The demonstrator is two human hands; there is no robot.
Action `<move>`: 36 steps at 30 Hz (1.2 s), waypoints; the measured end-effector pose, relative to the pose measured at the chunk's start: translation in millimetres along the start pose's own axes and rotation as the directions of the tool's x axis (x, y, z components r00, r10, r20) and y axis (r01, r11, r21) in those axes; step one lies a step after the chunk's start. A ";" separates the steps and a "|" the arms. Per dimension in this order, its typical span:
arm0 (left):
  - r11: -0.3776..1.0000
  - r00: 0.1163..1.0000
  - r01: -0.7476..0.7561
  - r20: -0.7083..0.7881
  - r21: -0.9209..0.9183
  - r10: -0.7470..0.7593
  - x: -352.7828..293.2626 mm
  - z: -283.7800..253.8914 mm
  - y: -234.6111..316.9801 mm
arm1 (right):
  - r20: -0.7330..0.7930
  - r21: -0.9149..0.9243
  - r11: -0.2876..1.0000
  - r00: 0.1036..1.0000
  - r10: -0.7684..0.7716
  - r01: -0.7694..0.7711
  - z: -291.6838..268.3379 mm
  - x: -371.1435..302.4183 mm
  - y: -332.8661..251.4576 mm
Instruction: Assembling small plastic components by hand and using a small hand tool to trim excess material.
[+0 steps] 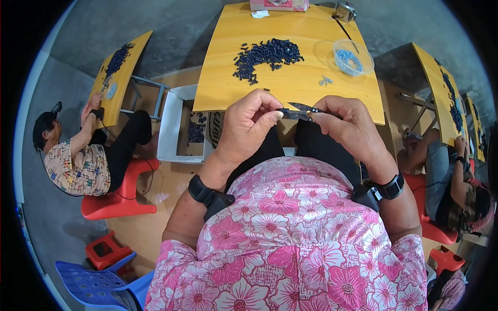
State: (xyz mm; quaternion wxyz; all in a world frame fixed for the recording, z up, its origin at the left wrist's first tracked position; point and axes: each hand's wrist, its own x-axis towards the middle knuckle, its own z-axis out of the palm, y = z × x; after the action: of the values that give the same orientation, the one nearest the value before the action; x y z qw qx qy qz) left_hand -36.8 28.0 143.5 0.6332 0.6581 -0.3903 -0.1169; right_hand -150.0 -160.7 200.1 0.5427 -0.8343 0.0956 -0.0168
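Dark piece (pixel 284 111), left hand (pixel 250 123) pinching, right hand (pixel 348 124) gripping snips (pixel 302 107)

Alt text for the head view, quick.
Left hand pinching a small dark piece, right hand holding a scissors-like tool beside it. Ahead, a yellow table bears a heap of dark pieces and a clear bowl of pale-blue bits.

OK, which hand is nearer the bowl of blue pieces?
Right. The right hand is on the near side of the bowl; the left hand is also nearside but farther left.

Both hands (pixel 248 123) (pixel 346 124) close together, in pinch grips.
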 end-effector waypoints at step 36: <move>0.466 0.869 0.322 0.061 -0.824 -0.492 -12.5 20.5 -27.1 | 0.185 0.496 0.809 0.948 0.258 -0.317 22.0 9.4 29.8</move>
State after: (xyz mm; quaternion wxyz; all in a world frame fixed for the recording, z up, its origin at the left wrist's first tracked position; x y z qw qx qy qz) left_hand -48.5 18.2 110.6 0.8487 0.3740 -0.0626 -0.3686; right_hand -142.0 -154.2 163.3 0.7481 -0.6321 0.1830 0.0857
